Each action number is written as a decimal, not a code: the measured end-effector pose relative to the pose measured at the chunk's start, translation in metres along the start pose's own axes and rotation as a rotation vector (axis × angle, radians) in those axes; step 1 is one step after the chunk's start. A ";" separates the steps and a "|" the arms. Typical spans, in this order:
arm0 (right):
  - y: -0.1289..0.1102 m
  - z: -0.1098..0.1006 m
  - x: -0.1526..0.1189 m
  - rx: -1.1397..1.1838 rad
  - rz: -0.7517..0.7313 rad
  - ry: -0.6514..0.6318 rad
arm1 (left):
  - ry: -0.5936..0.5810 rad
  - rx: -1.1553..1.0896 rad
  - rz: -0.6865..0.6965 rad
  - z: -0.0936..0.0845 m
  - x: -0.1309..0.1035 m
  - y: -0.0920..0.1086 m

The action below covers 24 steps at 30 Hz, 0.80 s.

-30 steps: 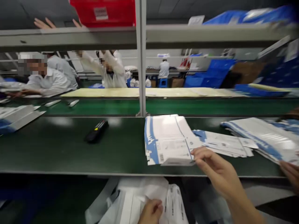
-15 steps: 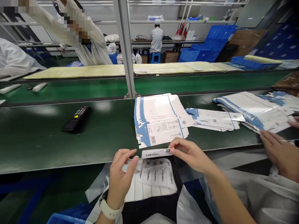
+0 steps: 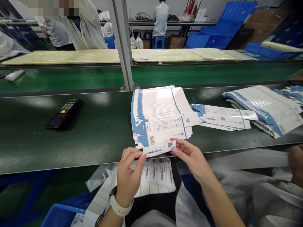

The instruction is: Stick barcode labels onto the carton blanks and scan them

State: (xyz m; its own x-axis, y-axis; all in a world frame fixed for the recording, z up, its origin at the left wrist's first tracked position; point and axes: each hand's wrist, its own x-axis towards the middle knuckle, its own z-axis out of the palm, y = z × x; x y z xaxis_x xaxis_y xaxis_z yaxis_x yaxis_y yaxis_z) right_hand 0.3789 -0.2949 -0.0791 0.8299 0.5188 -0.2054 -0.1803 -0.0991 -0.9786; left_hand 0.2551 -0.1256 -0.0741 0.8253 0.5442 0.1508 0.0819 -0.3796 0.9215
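Between my two hands a white barcode label (image 3: 158,150) is stretched at the table's front edge, just before a fanned stack of flat white-and-blue cartons (image 3: 163,108). My left hand (image 3: 131,167) pinches its left end between thumb and fingertips. The right end, beside a printed square code, is pinched by my right hand (image 3: 188,154). A sheet of printed labels (image 3: 156,173) lies below on my lap, partly hidden by my left hand. Whether the label touches the nearest carton I cannot tell.
A black handheld scanner (image 3: 63,114) lies on the dark green table (image 3: 26,138) at left. Loose flat cartons (image 3: 224,113) and another carton stack (image 3: 265,105) are at right. A co-worker's hand (image 3: 295,164) is at the right edge. A metal post (image 3: 123,44) stands behind the table.
My left hand has closed on the label's free left end. Both hands have brought the label toward the carton stack. The co-worker's hand has left the right stack. The view has tilted down.
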 end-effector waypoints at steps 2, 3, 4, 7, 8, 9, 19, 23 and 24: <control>0.002 0.002 0.001 0.053 0.039 0.017 | -0.020 -0.020 -0.027 0.002 0.002 0.001; 0.001 0.002 0.001 0.074 0.043 0.028 | -0.030 -0.025 -0.038 0.002 0.003 0.001; 0.000 0.003 0.002 0.088 0.040 0.037 | -0.040 -0.022 -0.044 0.002 0.004 0.001; -0.004 0.003 0.004 0.085 0.022 0.066 | -0.059 0.058 -0.020 0.001 0.008 0.001; -0.005 0.003 0.005 0.075 0.023 0.074 | -0.064 0.113 -0.004 -0.001 0.010 0.000; -0.006 0.003 0.005 0.065 0.026 0.084 | -0.054 0.179 0.015 -0.003 0.012 -0.002; -0.009 -0.002 0.020 -0.046 0.009 0.219 | 0.111 0.567 0.353 -0.015 0.030 -0.024; -0.006 0.000 0.025 -0.082 0.010 0.232 | 0.106 0.561 0.346 -0.009 0.031 -0.026; -0.005 0.001 0.025 -0.088 0.009 0.228 | 0.104 0.562 0.346 -0.009 0.032 -0.026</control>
State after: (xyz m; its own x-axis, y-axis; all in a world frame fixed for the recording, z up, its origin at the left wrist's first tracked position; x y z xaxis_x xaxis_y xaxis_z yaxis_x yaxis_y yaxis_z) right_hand 0.4004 -0.2808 -0.0794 0.9280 0.3133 -0.2017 -0.1501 -0.1812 -0.9719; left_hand 0.2740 -0.0919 -0.0903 0.8007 0.3794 0.4637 0.1241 -0.8622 0.4912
